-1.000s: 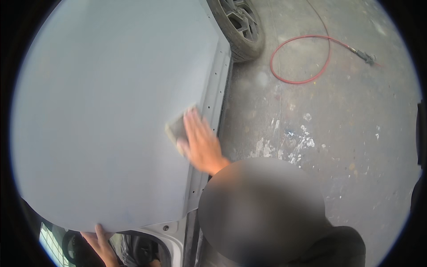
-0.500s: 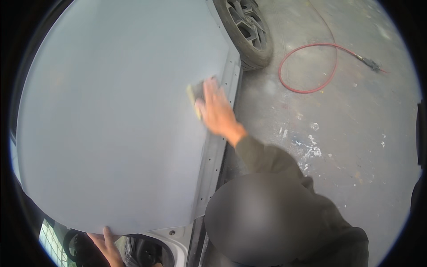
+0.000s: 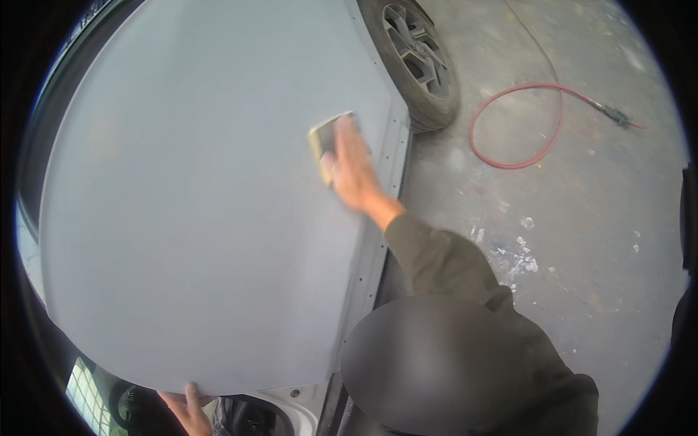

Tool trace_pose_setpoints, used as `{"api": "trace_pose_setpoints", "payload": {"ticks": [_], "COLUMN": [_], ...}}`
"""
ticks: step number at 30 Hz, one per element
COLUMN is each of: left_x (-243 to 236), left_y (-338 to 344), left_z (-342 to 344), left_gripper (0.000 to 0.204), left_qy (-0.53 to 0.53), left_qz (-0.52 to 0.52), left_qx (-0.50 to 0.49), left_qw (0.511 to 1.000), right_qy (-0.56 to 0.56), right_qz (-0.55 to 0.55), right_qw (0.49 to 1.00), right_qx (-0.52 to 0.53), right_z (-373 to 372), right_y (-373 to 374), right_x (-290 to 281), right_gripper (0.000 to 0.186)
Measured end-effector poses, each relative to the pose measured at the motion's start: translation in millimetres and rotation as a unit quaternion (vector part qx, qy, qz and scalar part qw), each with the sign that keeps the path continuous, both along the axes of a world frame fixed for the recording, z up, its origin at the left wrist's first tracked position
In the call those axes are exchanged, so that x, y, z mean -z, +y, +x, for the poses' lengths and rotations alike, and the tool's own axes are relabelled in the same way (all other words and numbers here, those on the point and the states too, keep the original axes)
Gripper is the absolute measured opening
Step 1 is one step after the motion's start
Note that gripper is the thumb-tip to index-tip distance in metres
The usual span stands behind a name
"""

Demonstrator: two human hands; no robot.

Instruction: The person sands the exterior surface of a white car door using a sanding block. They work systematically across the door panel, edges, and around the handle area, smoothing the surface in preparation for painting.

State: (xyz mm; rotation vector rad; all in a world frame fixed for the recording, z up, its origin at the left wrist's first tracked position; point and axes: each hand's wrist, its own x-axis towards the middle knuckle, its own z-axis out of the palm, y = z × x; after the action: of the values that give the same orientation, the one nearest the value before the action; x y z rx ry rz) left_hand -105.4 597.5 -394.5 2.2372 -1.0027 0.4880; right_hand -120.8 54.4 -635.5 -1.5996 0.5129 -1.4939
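A large matte grey curved car panel [image 3: 196, 203] fills the left of the view, with a strip of small holes along its right side. My right hand [image 3: 351, 163], in a dark olive sleeve, lies slightly blurred over a flat rectangular pad [image 3: 321, 136] with pale yellowish edges, pressing it on the panel near that side, fingers together. At the lower left, my left hand [image 3: 190, 413] grips the panel's bottom edge; some fingers are hidden.
A car wheel [image 3: 420, 58] stands beyond the panel's right edge. A looped red hose [image 3: 512, 164] with a dark fitting [image 3: 616, 115] lies on the paint-spotted concrete floor [image 3: 582, 218]. White door bodywork and dark interior [image 3: 254, 416] show below the panel. A blurred oval hides the lower centre.
My right hand and the pad have moved forward along the panel, away from me. The whole scene has shifted down and right in view. My left hand still holds the same edge.
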Motion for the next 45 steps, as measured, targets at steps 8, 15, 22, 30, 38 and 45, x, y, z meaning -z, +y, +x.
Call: {"api": "trace_pose_setpoints", "payload": {"ticks": [8,15,22,30,38,45], "left_x": [-3.9,3.4,-0.3,-3.0,-4.6,-10.3], "left_y": [-12.4,-35.8,-39.9,-45.1,-37.9,-52.6], "left_z": [-0.9,-42.5,-35.3,-44.0,-32.2,-45.2], "left_gripper": [0.068,0.066,0.068,0.068,0.066,0.067], "left_qy": [0.010,0.074,0.094,0.083,0.048,0.093], "left_qz": [-0.011,-0.027,-0.021,-0.021,-0.004,0.006], "left_qx": [0.026,-0.032,-0.019,-0.046,-0.061,-0.079], "left_qw": [1.000,0.996,0.995,0.995,0.997,0.993], "right_qy": [-0.114,-0.042,-0.032,0.108,0.016,-0.028], "right_qz": [-0.208,-0.234,0.026,-0.181,0.113,0.138], "right_qw": [0.969,0.970,0.997,0.969,0.993,0.979], "right_qx": [-0.069,-0.054,0.064,-0.128,0.015,-0.148], "right_z": [-18.1,0.1,8.3,-48.2,-21.1,-50.0], "right_y": [225.0,74.3,133.2,243.1,137.1,401.7], "right_x": [-137.6,-102.6,-97.3,60.6,37.8,83.9], "right_gripper": [0.079,0.079,0.079,0.079,0.079,0.085]}}
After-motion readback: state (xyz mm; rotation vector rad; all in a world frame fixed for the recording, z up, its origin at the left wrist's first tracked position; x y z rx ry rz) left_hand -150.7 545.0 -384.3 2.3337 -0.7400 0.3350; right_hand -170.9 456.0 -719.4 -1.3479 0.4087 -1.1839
